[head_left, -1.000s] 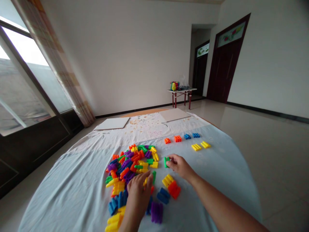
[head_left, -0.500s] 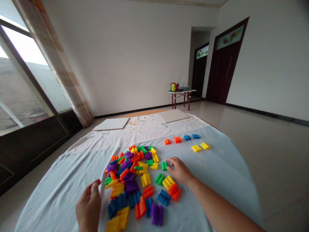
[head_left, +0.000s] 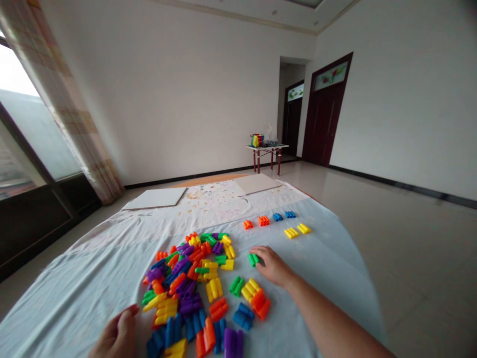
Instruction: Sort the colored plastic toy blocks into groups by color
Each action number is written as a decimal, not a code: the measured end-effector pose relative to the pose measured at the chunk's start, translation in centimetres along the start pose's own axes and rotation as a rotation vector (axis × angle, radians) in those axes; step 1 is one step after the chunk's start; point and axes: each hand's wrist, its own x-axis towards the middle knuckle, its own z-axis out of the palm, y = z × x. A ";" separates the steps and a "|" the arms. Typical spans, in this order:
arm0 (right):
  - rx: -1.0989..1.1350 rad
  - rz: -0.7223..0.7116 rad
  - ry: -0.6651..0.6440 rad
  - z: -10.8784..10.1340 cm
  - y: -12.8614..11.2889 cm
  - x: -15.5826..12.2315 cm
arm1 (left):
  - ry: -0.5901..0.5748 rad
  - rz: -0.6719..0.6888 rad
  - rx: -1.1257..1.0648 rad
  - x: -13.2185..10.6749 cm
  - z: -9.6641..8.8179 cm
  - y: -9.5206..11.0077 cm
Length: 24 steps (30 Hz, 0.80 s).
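Note:
My right hand [head_left: 274,266] reaches over the cloth with thumb and fingers closed about a small green plastic block [head_left: 253,259] made of joined tubes. Another green block [head_left: 237,286] lies just nearer, beside a yellow block [head_left: 251,289] and an orange block [head_left: 260,304]. At the lower left, my left hand [head_left: 116,334] rests by the pile with its fingers pressed together. A reddish spot shows at its fingertips; what it holds, if anything, I cannot make out. Between the hands spreads a pile of mixed blocks [head_left: 190,301] in purple, orange, blue, yellow and green.
Beyond the right hand stand pairs of orange blocks [head_left: 264,220], blue blocks [head_left: 278,217] and yellow blocks [head_left: 291,232]. Two flat boards, one white [head_left: 154,198] and one beige [head_left: 257,184], lie at the table's far side. A small table [head_left: 267,147] with bags stands near the doorway.
The view has turned slightly right and up, so the scene shifts left. My right fingers have closed in on the green block. My left hand sits lower in the picture.

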 end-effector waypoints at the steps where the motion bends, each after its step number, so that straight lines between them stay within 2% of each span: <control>1: -0.004 0.015 0.006 0.0 0.1 0.0 | -0.007 -0.007 -0.011 -0.2 0.0 0.2; 5: -0.054 0.105 0.041 0.0 0.1 0.0 | -0.041 -0.017 -0.034 -0.7 -0.1 1.2; 8: -0.133 0.148 0.011 0.0 -0.3 -0.1 | -0.049 -0.027 -0.030 -0.9 -0.1 1.5; 14: -0.159 0.170 -0.017 -0.2 -0.5 -0.1 | -0.063 -0.042 -0.047 -0.7 0.1 1.0; 19: -0.156 0.161 0.039 -2.7 0.3 -0.1 | -0.076 -0.044 -0.054 -0.3 0.3 0.1; 24: -0.151 0.191 0.088 -5.5 2.5 -1.7 | -0.064 -0.018 -0.016 0.2 0.6 -0.5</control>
